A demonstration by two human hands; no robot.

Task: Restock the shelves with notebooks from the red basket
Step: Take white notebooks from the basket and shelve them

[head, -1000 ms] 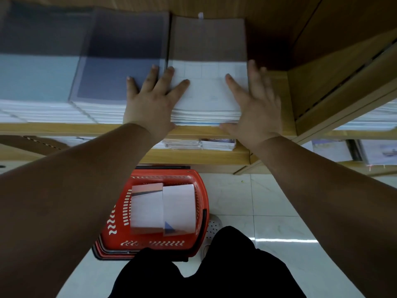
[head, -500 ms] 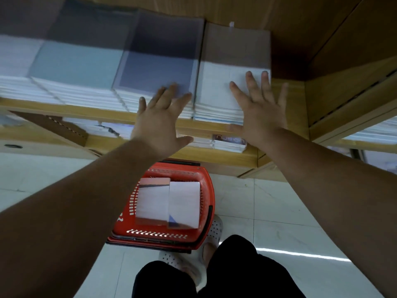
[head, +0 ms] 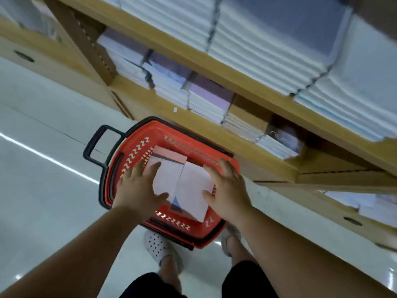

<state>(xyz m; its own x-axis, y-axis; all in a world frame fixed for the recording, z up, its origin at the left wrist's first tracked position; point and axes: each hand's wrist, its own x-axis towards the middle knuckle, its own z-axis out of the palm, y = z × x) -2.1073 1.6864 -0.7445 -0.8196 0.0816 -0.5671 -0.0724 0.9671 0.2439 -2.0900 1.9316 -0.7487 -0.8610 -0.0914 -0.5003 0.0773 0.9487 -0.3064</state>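
Note:
The red basket (head: 129, 160) with a black handle sits on the floor under the shelves. Two stacks of white-covered notebooks (head: 182, 186) lie side by side inside it. My left hand (head: 137, 192) hovers over the left stack with fingers spread, holding nothing. My right hand (head: 227, 188) reaches over the right stack, fingers straight and apart, also holding nothing. Whether either hand touches the covers cannot be told. Above, the wooden shelf (head: 236, 82) carries tall stacks of notebooks (head: 268, 39).
A lower shelf holds more notebook stacks (head: 206, 100) and a dark booklet (head: 283, 138). A further shelf unit (head: 343, 181) stands at the right. My feet in white perforated shoes (head: 156, 246) stand just behind the basket on the glossy white tile floor (head: 43, 190).
Both hands left the notebook stack on the upper shelf and came down over the basket. The view has swung downward and tilted.

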